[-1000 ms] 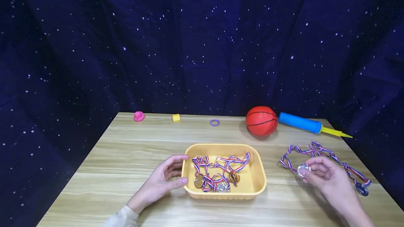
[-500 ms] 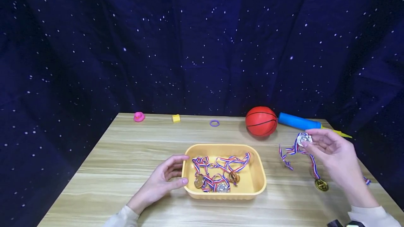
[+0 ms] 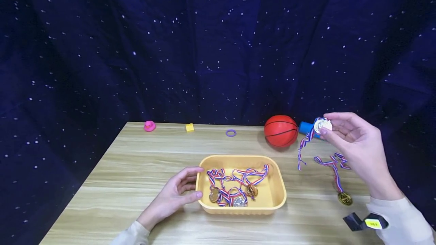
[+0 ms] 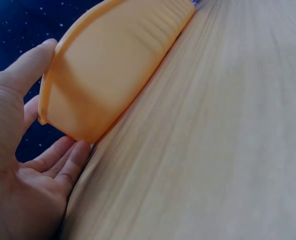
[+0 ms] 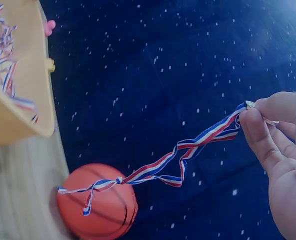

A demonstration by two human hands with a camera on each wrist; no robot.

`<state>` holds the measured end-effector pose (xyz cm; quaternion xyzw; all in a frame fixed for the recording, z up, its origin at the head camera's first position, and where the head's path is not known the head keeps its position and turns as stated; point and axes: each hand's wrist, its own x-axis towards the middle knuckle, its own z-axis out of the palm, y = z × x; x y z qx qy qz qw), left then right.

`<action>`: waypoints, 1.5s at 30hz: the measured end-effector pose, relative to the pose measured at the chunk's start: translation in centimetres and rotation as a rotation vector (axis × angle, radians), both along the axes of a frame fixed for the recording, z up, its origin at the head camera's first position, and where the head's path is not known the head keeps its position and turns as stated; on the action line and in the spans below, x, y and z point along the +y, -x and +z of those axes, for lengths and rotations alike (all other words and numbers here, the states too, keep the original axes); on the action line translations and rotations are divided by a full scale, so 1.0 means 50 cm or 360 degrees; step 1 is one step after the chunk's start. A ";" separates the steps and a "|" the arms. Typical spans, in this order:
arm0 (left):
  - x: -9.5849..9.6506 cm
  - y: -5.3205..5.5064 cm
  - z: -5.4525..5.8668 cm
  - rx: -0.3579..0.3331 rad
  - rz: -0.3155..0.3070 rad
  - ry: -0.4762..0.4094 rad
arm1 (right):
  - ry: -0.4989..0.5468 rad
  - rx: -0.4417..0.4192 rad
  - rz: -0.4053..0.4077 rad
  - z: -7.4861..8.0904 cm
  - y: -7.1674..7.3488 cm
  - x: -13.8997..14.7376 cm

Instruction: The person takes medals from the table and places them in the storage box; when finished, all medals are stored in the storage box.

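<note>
In the head view my right hand (image 3: 357,146) pinches a silver medal (image 3: 322,125) between thumb and fingers, raised above the table at the right. Its striped ribbon (image 5: 182,145) hangs down, knotted near the end, in front of the ball in the right wrist view. My left hand (image 3: 175,194) holds the left end of a yellow plastic bin (image 3: 243,211), with thumb and index finger at its rim; the left wrist view shows the other fingers near its lower wall (image 4: 98,75). Inside the bin lie a gold medal (image 3: 214,194), a silver medal (image 3: 240,202) and a bronze-coloured medal (image 3: 252,190) with tangled ribbons.
A gold medal (image 3: 345,198) with its ribbon lies on the table (image 3: 136,162) below my right hand. Along the back are a pink duck (image 3: 150,126), a yellow block (image 3: 189,127), a purple ring (image 3: 231,133), a red basketball (image 3: 281,131) and a partly hidden blue pump (image 3: 305,128).
My right hand has lifted the silver medal up and away from the table, its ribbon coming free of the gold medal's. The gold medal has come into sight. My left hand has stayed put.
</note>
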<state>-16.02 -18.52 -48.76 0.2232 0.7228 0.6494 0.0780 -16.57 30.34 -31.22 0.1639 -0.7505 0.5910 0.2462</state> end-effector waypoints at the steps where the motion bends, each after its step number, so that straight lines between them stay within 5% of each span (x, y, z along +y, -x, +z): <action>1: -0.001 0.000 0.000 0.0003 0.0003 0.0003 | 0.0013 0.0020 0.0017 0.006 0.004 -0.008; 7: -0.006 -0.001 0.002 0.0033 -0.0001 -0.0002 | 0.0154 0.0148 0.0233 0.032 0.024 -0.059; 12: -0.006 -0.004 0.003 0.0022 -0.0005 -0.0011 | 0.0140 0.0116 0.0359 0.027 0.033 -0.100; 18: -0.001 -0.002 0.007 0.0009 -0.0007 -0.0003 | -0.0020 -0.0016 0.0310 -0.007 0.035 -0.131; 26: -0.001 -0.001 0.008 -0.0020 -0.0002 0.0008 | -0.0084 -0.0167 0.0503 -0.068 0.036 -0.158; 36: -0.002 -0.002 0.005 0.0029 -0.0027 -0.0016 | -0.0243 -0.0322 0.0494 -0.147 0.040 -0.174; 45: -0.002 -0.001 0.005 -0.0029 -0.0004 -0.0004 | -0.0469 -0.0482 0.0589 -0.183 0.042 -0.183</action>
